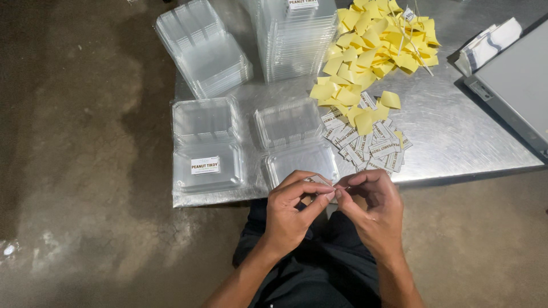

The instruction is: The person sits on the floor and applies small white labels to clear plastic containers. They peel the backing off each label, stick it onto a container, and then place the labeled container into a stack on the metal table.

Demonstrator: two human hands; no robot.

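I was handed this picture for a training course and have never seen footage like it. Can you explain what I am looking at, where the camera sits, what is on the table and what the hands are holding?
There is no machine here, just a person at work. The one picture comes from a camera worn on their head, looking down at their own two hands and dark-clothed lap.

The left hand and right hand meet at the fingertips, pinching a small sticker between them.

In front is a steel table. On it lie two open clear plastic containers: one already carries a white label, the other shows none. Behind them stand stacks of empty containers. To the right sit a pile of small printed stickers and a heap of yellow paper slips. A grey flat device fills the right edge.
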